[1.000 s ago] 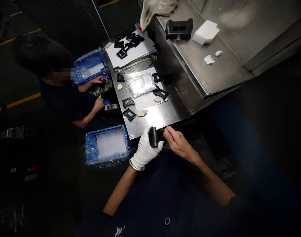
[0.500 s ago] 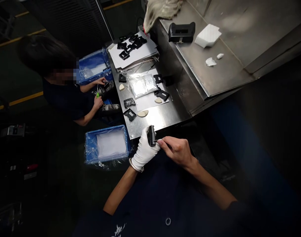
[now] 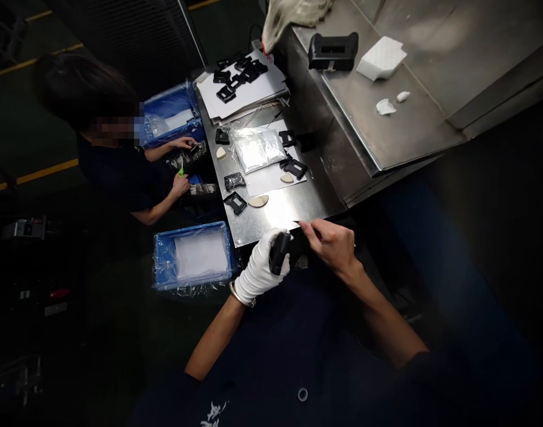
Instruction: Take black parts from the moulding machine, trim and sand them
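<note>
My left hand [image 3: 261, 271], in a white glove, is wrapped round a black plastic part [image 3: 280, 252], holding it just off the table's near edge. The part is tilted, and its far side is hidden by the glove. My bare right hand [image 3: 333, 244] is closed in a pinch to the right of the part and apart from it. From its fingertips pokes the dark point of a thin tool [image 3: 297, 223]; the rest of it is hidden by the fingers.
The metal table [image 3: 271, 220] bears black plastic frames [image 3: 235, 203], a shiny plastic bag [image 3: 259, 151] and a paper stack [image 3: 253, 95]. A lined blue bin [image 3: 158, 261] stands at left. A co-worker [image 3: 115, 172] sits beyond it, holding something green. A black housing [image 3: 333, 50] rests on the raised metal surface.
My right hand has moved up and away from the black part, taking the thin tool's tip off it. My left hand has turned the part to a more slanted angle.
</note>
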`<state>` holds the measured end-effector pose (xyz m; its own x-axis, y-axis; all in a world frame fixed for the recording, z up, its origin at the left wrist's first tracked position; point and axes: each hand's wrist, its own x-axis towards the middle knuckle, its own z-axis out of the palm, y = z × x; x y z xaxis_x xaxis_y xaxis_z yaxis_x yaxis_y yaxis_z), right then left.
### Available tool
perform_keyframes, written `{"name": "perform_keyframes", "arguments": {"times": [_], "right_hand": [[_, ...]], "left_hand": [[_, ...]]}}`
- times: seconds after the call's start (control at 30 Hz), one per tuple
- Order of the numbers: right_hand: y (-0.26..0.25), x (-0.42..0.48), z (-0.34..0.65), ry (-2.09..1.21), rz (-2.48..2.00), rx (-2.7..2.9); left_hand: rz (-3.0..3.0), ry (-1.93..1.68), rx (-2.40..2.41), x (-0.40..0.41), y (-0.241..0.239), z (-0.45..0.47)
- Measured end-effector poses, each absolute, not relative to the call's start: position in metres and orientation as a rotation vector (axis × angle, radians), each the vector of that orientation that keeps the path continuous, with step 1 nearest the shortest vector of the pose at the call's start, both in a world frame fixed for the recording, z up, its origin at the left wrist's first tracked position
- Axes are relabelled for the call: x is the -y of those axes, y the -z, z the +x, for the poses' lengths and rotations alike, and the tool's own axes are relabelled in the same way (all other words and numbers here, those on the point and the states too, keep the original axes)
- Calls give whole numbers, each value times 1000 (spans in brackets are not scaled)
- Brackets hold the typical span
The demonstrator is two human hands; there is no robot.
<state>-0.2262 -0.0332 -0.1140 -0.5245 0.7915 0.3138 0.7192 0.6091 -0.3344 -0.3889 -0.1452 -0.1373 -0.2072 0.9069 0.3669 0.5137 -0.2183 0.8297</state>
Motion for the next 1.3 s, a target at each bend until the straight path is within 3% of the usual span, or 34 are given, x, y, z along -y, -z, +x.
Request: {"name": "perform_keyframes", "arguments": {"times": [0.3,0.5,0.7,1.0,1.3], "right_hand": [[142,22,-213,-523,-1325,2307],[233,-28,-227,-913,-1564,2444],[298,-88,-263,-836,-1671,2549],[293,-185,-346,-756,-1663,2548],[277,-181,-360,-1102,-1490,2357]], "left_hand": [[1695,-1587,-1590,139,129,-412],[1653,-1527,-1752,153,137,-415],[1479,-1478,-1905,183,149,-416],[1219,-1523,-2169,205,150,-420],[1075,-1536,-2286,208,150,-429]]}}
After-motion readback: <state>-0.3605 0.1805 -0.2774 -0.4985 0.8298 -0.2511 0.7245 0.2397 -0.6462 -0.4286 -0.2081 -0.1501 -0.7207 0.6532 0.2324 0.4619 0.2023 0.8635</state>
